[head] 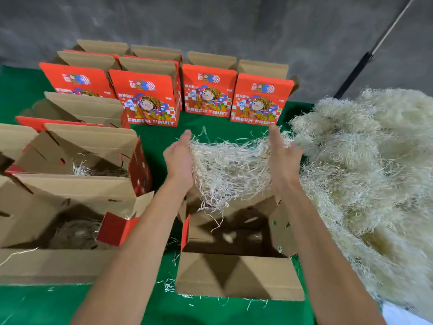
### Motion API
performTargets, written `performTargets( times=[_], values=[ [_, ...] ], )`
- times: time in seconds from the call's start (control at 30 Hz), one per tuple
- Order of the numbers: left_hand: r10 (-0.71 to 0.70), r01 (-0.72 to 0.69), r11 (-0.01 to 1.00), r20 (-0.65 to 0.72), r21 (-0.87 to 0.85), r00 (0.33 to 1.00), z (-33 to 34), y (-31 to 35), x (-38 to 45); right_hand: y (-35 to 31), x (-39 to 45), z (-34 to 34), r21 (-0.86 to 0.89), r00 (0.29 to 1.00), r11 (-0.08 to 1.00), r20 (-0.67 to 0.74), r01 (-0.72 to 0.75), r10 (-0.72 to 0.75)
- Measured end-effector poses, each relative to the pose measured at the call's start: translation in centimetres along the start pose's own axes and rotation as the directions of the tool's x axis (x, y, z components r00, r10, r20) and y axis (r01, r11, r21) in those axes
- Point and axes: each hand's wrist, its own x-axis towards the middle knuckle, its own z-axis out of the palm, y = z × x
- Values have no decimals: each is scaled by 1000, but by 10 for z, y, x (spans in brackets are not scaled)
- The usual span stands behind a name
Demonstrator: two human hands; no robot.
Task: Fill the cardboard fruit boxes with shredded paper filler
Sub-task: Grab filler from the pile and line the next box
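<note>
Hands [230, 158] flat-palmed press shredded paper [229, 170] between them above open box [236, 242]; red boxes [208, 92] read "FRESH FRUIT".

- Boxes [236, 266]: brown corrugated cardboard inside, matt; outer faces printed red, slight sheen.
- Filler [230, 170]: thin cream paper shreds, crinkled, rough-looking.
- Table cover [161, 308]: green cloth, felt-like, matt.
- Wall [234, 24]: grey, rough, dull.
</note>
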Motion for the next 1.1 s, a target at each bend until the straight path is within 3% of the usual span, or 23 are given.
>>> performTargets(
  times=[0.03,0.1,0.2,0.27,0.33,0.4,0.53,0.63,0.7,0.77,0.9,1.1],
  values=[
    [10,-10,1000,15,13,1000,0,0,-1,1,0,-3,3,999,999,10,45,-45],
    [39,-61,991,185,120,982,13,-5,-19,-1,-12,9,21,983,988,90,156,-157],
    [24,-116,976,437,186,899,34,-25,-48,-5,-37,28,-9,972,991,198,131,-127],
    [113,-250,936,462,248,880,32,-36,-57,-1,-39,18,19,962,993,248,116,-117],
    [212,-433,807,487,402,847,18,-49,-66,5,-36,-1,29,927,990,349,138,-139],
    [223,-502,720,525,479,821,10,-63,-76,6,-37,-14,17,875,992,469,129,-122],
    [160,-432,804,551,408,819,7,-78,-86,15,-47,-28,17,805,1000,594,0,-10],
    [101,-366,850,565,379,819,-9,-82,-88,36,-55,-36,14,862,997,503,70,-68],
    [-28,-156,927,479,340,877,-14,-92,-91,49,-65,-31,6,913,989,383,149,-140],
    [-184,93,971,443,219,878,-12,-96,-95,60,-75,-21,-39,947,990,299,139,-121],
    [-243,230,969,492,88,836,-11,-102,-104,76,-95,-6,-135,966,988,256,77,-40],
    [-230,227,973,262,43,937,-14,-108,-100,90,-106,-6,203,960,979,277,-27,-31]
  ],
)
